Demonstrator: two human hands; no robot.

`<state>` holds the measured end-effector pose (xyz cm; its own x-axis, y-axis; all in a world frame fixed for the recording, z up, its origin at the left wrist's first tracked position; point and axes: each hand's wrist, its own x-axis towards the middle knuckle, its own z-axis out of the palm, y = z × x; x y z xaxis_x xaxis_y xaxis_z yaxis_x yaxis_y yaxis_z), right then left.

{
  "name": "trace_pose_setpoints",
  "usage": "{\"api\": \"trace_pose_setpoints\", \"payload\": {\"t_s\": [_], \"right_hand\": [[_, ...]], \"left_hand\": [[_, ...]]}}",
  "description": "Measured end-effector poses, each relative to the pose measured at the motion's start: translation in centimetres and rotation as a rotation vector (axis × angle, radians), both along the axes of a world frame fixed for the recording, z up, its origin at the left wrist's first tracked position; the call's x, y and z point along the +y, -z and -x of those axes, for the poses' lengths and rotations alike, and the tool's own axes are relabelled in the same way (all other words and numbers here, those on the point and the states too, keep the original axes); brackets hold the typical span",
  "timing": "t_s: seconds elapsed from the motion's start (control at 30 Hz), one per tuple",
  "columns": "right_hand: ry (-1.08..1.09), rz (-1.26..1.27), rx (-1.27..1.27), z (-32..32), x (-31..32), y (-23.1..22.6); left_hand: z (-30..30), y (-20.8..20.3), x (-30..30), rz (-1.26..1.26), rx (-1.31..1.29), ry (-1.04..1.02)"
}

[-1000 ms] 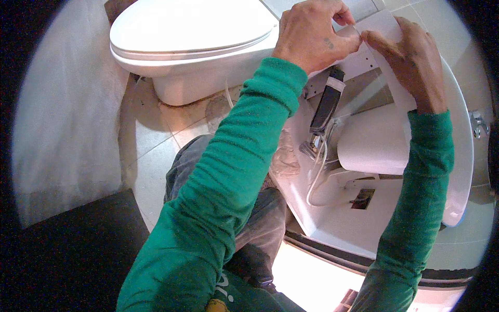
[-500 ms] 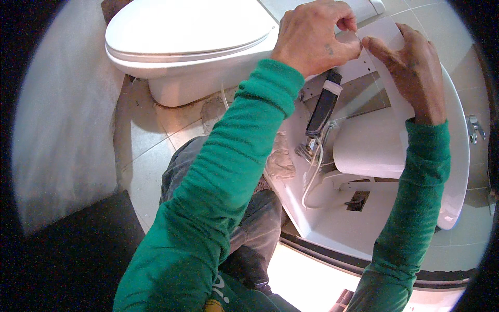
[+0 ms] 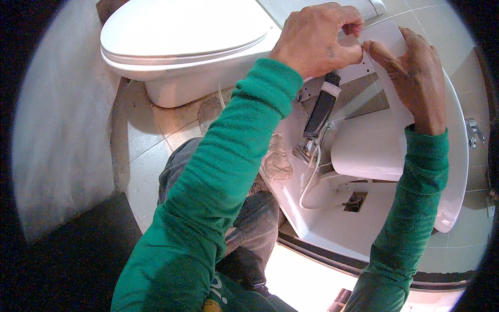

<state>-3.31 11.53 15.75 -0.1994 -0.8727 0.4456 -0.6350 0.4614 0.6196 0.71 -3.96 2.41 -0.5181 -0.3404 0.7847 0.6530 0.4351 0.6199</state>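
Note:
Over the top of a white cabinet, my left hand (image 3: 318, 41) is closed in a pinch. Whatever sits between its thumb and forefinger is too small or hidden to make out. My right hand (image 3: 418, 70) grips a white panel (image 3: 382, 36), its thumb on the near face and its fingers over the far edge. The two thumb tips almost meet at the panel. Below my left hand, a white strip with small dark holes (image 3: 358, 70) shows. A long black object with a pale band (image 3: 320, 112) leans inside the cabinet.
A white toilet (image 3: 182, 31) stands at the upper left. Inside the cabinet (image 3: 338, 226) are a white basin underside (image 3: 366, 145), a pale hose (image 3: 302, 195) and a rectangular cutout (image 3: 355, 202). A chrome tap (image 3: 474, 132) is at right. My bent knee (image 3: 254, 216) is close by.
Both hands keep nearly the same place and grip. The view has shifted slightly, so the toilet and cabinet appear a little further left.

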Motion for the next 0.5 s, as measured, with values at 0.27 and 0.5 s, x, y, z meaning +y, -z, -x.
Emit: {"api": "trace_pose_setpoints", "payload": {"t_s": [0.27,0.5], "right_hand": [[0.098,0.021,-0.17,-0.1,-0.3,-0.3],[-0.023,-0.008,0.038,0.2,0.2,0.2]], "left_hand": [[1.3,0.4,0.0,0.013,-0.003,-0.004],[1.5,0.6,0.3,-0.009,0.027,0.015]]}}
